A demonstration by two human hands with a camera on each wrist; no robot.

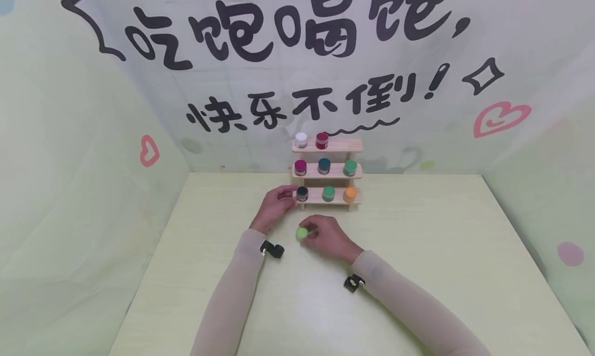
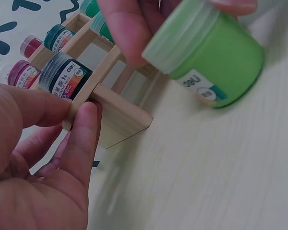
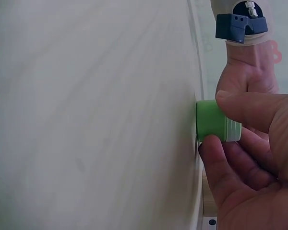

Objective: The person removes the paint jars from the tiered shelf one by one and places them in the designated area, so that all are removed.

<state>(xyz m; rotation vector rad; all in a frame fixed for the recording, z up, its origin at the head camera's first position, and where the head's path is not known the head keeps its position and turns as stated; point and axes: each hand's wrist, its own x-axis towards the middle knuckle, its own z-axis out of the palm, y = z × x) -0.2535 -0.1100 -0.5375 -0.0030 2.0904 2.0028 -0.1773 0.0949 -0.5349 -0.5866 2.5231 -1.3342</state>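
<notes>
My right hand point(image 1: 331, 237) pinches a light green paint jar point(image 1: 302, 233) between thumb and fingers, in front of a small three-tier wooden rack point(image 1: 337, 172). In the right wrist view the green jar point(image 3: 211, 120) is upright relative to the table, its base right at the tabletop. My left hand point(image 1: 274, 209) grips the left end of the rack's lowest shelf, thumb above and fingers below, as the left wrist view shows at the wooden edge point(image 2: 122, 106). Close to that thumb stands a black paint jar point(image 2: 65, 76).
On the lowest shelf are also a green jar point(image 1: 328, 193) and an orange jar point(image 1: 350, 194). Magenta point(image 1: 300, 167), teal point(image 1: 324, 166) and green jars occupy the middle shelf. White point(image 1: 301, 139) and dark red point(image 1: 322, 140) jars sit on top. A printed cloth point(image 1: 260, 154) hangs behind the table.
</notes>
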